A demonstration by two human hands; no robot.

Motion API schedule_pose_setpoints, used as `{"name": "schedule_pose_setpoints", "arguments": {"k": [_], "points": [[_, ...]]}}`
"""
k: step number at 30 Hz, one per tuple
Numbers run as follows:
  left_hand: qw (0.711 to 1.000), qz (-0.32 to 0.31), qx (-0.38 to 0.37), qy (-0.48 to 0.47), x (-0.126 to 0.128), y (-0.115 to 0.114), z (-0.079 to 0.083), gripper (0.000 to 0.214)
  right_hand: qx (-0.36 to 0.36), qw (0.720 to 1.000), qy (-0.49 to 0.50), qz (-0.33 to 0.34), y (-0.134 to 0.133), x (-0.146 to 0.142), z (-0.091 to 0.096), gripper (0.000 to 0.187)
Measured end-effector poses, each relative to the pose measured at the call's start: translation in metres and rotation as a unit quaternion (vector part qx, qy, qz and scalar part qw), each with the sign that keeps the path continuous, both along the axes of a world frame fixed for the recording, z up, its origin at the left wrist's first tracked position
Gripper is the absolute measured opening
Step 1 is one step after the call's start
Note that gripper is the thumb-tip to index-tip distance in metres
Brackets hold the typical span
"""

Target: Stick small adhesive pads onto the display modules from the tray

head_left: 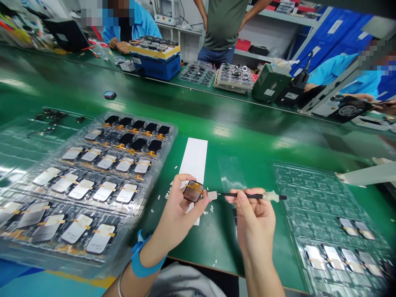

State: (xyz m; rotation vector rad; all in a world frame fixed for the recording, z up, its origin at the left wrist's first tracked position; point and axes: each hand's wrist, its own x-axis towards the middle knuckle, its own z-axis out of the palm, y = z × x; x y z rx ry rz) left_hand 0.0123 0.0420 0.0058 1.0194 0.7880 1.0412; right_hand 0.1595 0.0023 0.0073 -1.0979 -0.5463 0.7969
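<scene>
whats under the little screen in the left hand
Beneath the small display panel is the left hand gripping it; the hand hides what lies below, with a white strip and green bench mat showing around it.

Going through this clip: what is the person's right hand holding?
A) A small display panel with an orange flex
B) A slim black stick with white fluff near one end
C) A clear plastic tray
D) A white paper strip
B: the right hand pinches the slim black stick, with white fluff near one end, while the small display panel is in the left hand.

Two hands (176,218) (255,218), two plastic blister trays (173,132) (297,185), one display panel (193,191), one swab (244,196).
</scene>
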Motion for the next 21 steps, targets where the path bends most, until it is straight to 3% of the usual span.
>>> {"name": "schedule_pose_setpoints", "arguments": {"k": [11, 21], "points": [[0.999, -0.048, -0.001, -0.026, -0.0027, 0.004, -0.0027, 0.032, -0.012, 0.998, 0.046, 0.05, 0.0029, 0.0051, 0.0007, 0.028], [0.999, -0.045, -0.001, -0.018, -0.0047, 0.0038, -0.0029, 0.032, -0.011, 0.998, 0.027, 0.057, 0.0027, 0.0061, 0.0008, 0.026]]}}
